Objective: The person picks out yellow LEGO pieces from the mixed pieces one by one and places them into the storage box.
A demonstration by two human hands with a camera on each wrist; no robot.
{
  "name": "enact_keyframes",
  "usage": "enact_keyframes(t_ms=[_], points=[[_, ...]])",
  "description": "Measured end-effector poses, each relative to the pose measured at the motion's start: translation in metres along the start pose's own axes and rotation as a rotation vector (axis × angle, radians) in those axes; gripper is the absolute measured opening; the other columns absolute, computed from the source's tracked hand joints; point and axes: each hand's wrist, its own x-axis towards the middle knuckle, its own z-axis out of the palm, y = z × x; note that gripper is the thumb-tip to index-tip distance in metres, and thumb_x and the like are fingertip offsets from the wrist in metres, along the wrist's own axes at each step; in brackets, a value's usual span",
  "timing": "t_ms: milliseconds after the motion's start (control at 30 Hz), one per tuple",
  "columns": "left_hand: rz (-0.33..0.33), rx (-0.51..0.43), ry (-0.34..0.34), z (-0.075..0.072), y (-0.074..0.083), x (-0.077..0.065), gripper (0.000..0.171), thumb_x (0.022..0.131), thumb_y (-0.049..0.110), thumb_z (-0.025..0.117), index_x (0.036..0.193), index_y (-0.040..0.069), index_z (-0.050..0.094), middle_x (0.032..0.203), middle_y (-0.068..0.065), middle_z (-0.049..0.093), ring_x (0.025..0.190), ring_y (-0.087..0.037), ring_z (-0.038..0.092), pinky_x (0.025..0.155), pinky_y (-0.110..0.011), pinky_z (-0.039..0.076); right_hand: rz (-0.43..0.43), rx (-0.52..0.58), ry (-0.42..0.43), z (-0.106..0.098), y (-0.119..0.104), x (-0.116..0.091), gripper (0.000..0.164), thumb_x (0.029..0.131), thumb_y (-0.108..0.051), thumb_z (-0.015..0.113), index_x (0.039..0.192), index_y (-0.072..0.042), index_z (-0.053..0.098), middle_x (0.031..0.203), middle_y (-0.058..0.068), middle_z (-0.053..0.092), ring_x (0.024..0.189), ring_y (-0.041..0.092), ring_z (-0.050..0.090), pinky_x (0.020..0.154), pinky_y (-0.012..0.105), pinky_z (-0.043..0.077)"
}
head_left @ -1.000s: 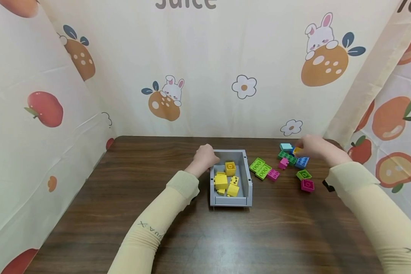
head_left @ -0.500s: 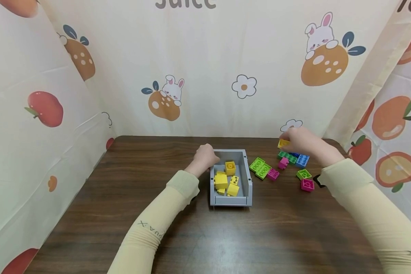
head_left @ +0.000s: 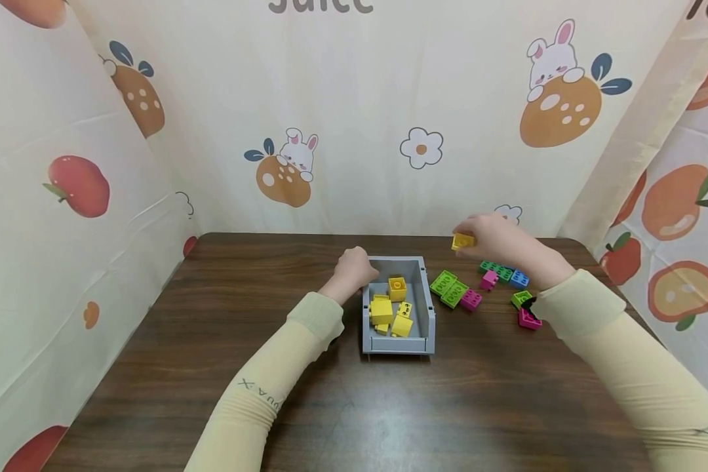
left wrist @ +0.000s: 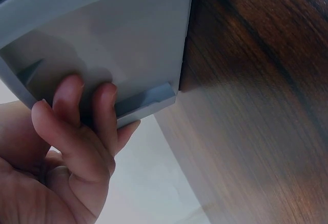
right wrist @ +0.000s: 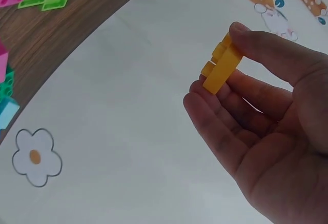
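Note:
My right hand (head_left: 495,239) is raised over the table's back edge, pinching a yellow toy brick (head_left: 463,242) between thumb and fingers. In the right wrist view that yellow brick (right wrist: 223,67) shows its studs on one side. The grey box (head_left: 429,328) stands mid-table with several yellow bricks (head_left: 381,312) inside. At its far left corner my left hand (head_left: 354,269) holds the wall. The left wrist view has the fingers (left wrist: 105,111) bent against the outside of the grey box wall (left wrist: 128,44); the thumb's contact is hidden.
Right of the box lie lime bricks (head_left: 449,289) and a pink brick (head_left: 471,300). Farther right are green (head_left: 495,270), blue (head_left: 519,279) and magenta bricks (head_left: 530,319), partly behind the right forearm. A printed curtain (head_left: 354,183) rises behind the table (head_left: 259,275).
My right hand has lifted the yellow brick from the loose pile and carried it left toward the grey box. The left hand and the box have stayed in place.

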Motion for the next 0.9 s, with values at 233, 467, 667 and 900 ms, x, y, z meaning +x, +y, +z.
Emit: enact_keyframes(t_ms=[233, 467, 667, 900], points=[[-0.010, -0.008, -0.005, 0.001, 0.000, 0.001, 0.024, 0.087, 0.021, 0.065, 0.071, 0.003, 0.064, 0.053, -0.004, 0.053, 0.047, -0.019, 0.063, 0.039, -0.022, 0.046, -0.058, 0.013, 0.021, 0.005, -0.012, 0.005, 0.034, 0.080, -0.014, 0.074, 0.110, 0.000, 0.066, 0.098, 0.015, 0.066, 0.079, 0.024, 0.061, 0.069, 0.036, 0.056], [-0.026, -0.006, -0.009, 0.002, -0.001, 0.002, 0.023, 0.087, 0.022, 0.065, 0.074, 0.003, 0.065, 0.054, -0.005, 0.055, 0.042, -0.016, 0.059, 0.040, -0.022, 0.047, -0.106, 0.044, 0.029, 0.011, -0.023, 0.008, 0.036, 0.080, -0.014, 0.073, 0.112, 0.000, 0.066, 0.100, 0.014, 0.066, 0.078, 0.023, 0.059, 0.067, 0.034, 0.053], [-0.019, -0.013, -0.010, 0.002, -0.001, 0.001, 0.023, 0.087, 0.021, 0.065, 0.073, 0.002, 0.065, 0.053, -0.005, 0.054, 0.046, -0.018, 0.062, 0.040, -0.022, 0.047, -0.101, 0.039, 0.008, 0.018, -0.033, 0.010, 0.039, 0.080, -0.016, 0.075, 0.114, -0.001, 0.065, 0.106, 0.014, 0.066, 0.082, 0.022, 0.061, 0.072, 0.035, 0.054], [-0.014, 0.001, 0.002, 0.002, -0.001, 0.002, 0.024, 0.087, 0.021, 0.065, 0.071, 0.003, 0.064, 0.054, -0.005, 0.055, 0.054, -0.022, 0.067, 0.039, -0.022, 0.047, -0.112, 0.080, -0.020, 0.029, -0.044, 0.015, 0.037, 0.080, -0.017, 0.075, 0.114, -0.003, 0.066, 0.102, 0.010, 0.067, 0.083, 0.020, 0.062, 0.074, 0.032, 0.056]])
